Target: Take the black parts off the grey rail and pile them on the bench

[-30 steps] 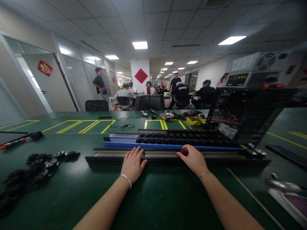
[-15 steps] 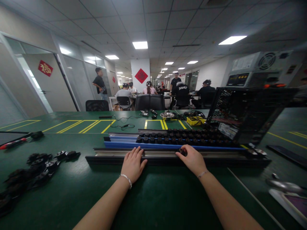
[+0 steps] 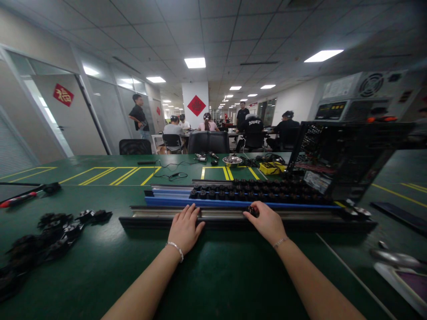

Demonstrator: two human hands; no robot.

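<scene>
A long black rail with a metallic channel (image 3: 150, 214) lies across the green table in front of me. My left hand (image 3: 184, 227) rests flat over it, fingers stretched across the channel and thumb out to the side. Further right, my right hand (image 3: 267, 220) pinches a small black part (image 3: 252, 211) at the channel; the fingers partly cover it. Behind runs a blue-edged rail (image 3: 200, 202) with rows of similar black parts (image 3: 240, 194) seated in it. A few pieces (image 3: 360, 212) sit at the near rail's right end.
Loose black parts (image 3: 53, 235) are heaped at left, below a red-handled tool (image 3: 20, 200). An open computer case (image 3: 347, 155) stands at right behind the rails. A metal bowl (image 3: 232, 161) and yellow tray (image 3: 271, 168) are further back. Several people are at a far table.
My right hand has shifted very slightly left along the rail with the small black part. My left hand stays in place.
</scene>
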